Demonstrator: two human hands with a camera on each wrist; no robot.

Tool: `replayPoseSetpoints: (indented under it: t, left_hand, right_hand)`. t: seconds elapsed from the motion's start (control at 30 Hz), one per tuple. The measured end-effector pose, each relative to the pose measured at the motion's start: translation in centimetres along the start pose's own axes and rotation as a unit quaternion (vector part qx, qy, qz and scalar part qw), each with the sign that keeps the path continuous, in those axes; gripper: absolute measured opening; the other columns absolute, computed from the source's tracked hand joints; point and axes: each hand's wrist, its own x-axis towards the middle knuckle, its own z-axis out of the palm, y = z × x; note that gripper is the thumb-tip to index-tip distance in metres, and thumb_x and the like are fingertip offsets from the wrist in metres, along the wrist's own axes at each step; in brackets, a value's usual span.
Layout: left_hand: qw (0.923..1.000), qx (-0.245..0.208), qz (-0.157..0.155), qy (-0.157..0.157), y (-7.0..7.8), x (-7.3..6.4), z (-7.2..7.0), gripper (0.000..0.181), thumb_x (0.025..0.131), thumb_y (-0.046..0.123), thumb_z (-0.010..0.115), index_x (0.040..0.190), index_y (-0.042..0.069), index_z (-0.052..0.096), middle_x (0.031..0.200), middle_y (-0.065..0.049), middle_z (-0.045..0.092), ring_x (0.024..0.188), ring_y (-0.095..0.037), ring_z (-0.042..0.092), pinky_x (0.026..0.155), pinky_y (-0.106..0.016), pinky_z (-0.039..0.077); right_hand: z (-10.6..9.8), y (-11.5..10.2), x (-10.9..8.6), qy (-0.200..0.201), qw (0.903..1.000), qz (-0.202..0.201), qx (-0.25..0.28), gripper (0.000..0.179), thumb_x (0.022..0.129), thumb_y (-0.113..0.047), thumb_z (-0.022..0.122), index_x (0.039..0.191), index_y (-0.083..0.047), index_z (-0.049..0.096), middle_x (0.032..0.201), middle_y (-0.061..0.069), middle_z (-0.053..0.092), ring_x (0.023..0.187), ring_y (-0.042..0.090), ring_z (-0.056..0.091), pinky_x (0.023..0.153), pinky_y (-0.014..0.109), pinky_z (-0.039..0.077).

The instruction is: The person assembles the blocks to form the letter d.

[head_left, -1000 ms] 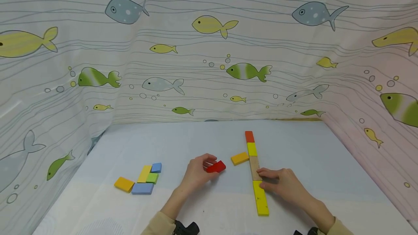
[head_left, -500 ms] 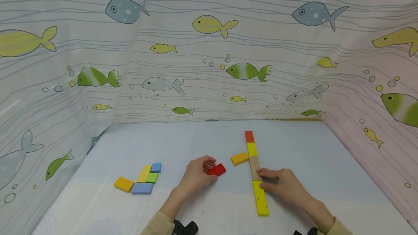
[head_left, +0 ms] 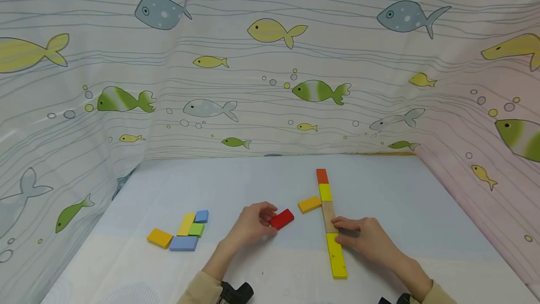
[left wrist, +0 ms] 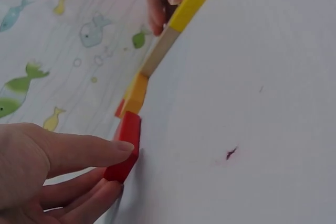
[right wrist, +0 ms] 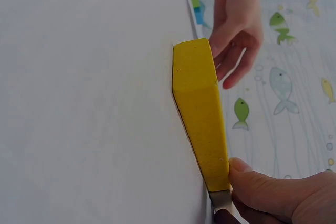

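Head view: your left hand (head_left: 251,223) pinches the red block (head_left: 281,219) in its grip, left of and slightly nearer than the orange block (head_left: 310,204). Your right hand (head_left: 368,238) has its grip spread, thumb against the near yellow block (head_left: 336,255), forefinger at the wooden block (head_left: 328,217); beyond, the small yellow block (head_left: 325,192) continues the row along the table (head_left: 379,177).

One block (head_left: 281,219) is showing plain red; the right row (head_left: 328,212) is running orange-red, yellow, tan, yellow, far to near; the backdrop (head_left: 253,76) is displaying green, yellow and grey-blue fish (head_left: 270,31).
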Motion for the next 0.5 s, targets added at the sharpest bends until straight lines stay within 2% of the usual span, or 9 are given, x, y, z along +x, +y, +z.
replayPoseSetpoints:
  t: [0.23, 0.5]
  left_hand:
    - [0.9992, -0.025, -0.006, 0.032, -0.1, 0.3, 0.8, 0.040, 0.084, 0.002, 0.076, 0.121, -0.001, 0.064, 0.111, -0.014, 0.070, 0.096, -0.025, 0.067, 0.085, -0.034, 0.060]
    - [0.9985, -0.043, 0.004, 0.034, 0.1, 0.3, 1.2, 0.038, 0.085, 0.001, 0.074, 0.122, -0.003, 0.063, 0.112, -0.017, 0.069, 0.099, -0.030, 0.067, 0.089, -0.040, 0.059]
  right_hand:
    - [0.0, 0.0, 0.0, -0.003, 1.0000, 0.002, -0.001, 0.041, 0.082, -0.033, 0.081, 0.119, -0.016, 0.075, 0.125, -0.003, 0.070, 0.126, 0.028, 0.061, 0.102, 0.053, 0.049]
    - [0.0, 0.0, 0.1, -0.005, 1.0000, 0.006, 0.004, 0.041, 0.083, -0.031, 0.081, 0.119, -0.014, 0.074, 0.125, -0.002, 0.070, 0.126, 0.028, 0.060, 0.102, 0.052, 0.049]
